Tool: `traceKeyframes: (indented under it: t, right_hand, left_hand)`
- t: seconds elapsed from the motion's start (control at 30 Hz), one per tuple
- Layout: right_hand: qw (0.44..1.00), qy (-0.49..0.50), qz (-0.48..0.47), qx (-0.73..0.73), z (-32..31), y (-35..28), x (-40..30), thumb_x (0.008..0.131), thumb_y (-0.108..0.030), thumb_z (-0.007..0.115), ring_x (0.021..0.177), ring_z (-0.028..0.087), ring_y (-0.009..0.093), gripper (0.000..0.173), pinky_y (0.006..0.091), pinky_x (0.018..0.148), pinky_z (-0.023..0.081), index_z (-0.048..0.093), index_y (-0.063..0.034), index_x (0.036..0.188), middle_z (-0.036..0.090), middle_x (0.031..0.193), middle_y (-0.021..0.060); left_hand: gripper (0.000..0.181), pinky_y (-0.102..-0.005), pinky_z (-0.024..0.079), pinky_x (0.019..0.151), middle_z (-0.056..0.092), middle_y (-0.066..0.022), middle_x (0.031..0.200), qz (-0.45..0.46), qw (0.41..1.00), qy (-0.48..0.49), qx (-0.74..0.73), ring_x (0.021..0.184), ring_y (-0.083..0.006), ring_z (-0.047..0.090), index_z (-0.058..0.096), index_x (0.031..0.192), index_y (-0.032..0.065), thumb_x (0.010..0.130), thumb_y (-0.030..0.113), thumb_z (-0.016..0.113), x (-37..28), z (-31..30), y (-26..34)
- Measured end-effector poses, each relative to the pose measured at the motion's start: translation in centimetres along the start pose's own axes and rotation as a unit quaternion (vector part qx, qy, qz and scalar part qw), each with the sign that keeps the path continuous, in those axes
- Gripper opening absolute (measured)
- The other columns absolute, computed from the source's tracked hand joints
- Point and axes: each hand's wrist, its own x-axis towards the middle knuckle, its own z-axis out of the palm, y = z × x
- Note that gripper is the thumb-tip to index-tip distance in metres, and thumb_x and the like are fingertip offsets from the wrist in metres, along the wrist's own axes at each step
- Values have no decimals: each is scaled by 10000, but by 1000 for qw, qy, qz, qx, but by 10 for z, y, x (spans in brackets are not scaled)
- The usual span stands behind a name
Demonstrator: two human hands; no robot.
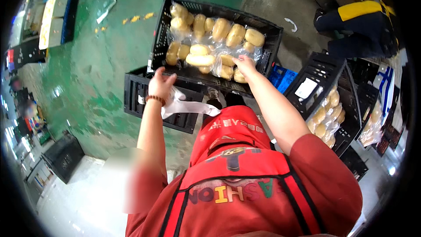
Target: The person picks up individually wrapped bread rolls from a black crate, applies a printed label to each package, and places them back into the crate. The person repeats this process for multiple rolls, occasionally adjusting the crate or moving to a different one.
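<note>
Before me a black plastic crate (268, 23) holds several clear bags of peeled potatoes (221, 29). My right hand (245, 65) is inside its near right part, thumb and fingers on the plastic of a bag in the near row. The fingers seem to pinch the film, but the grip is partly hidden. My left hand (161, 84) is at the crate's near left corner, fingers apart, with a beaded bracelet at the wrist. A strip of white plastic film (190, 107) hangs beside that wrist; whether the hand holds it is unclear.
Another black crate (158, 100) sits below the near left corner. To the right stand a blue crate (283, 78) and a black crate (317, 72) with bagged potatoes. Someone in dark trousers (358, 29) is at upper right. White strips lie on the green floor (88, 49).
</note>
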Motion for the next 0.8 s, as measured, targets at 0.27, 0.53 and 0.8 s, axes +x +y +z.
traceKeyframes:
  t: [0.27,0.53,0.8]
  right_hand:
    - [973,-77,191,103,58,76,108,818,-452,673,1027,527,223,599,364,878,410,496,-71,1245,567,1108,94]
    - [981,-127,114,91,83,92,138,870,-315,622,893,548,133,391,295,775,430,567,-75,1174,609,1035,43]
    - [945,-117,114,283,99,82,138,893,-245,621,752,555,98,248,266,635,464,593,-47,1040,609,867,0]
  left_hand:
    - [726,-392,486,867,642,-216,1076,-55,995,37,80,1017,-342,616,518,1240,-11,782,538,646,145,63,5]
    - [725,-365,437,925,632,-208,1115,-139,987,-62,-52,1064,-315,592,588,1169,-47,839,592,495,246,121,-8]
    - [342,-265,473,690,686,-105,849,-114,934,-76,-329,748,-158,628,657,921,-53,947,248,499,215,99,4]
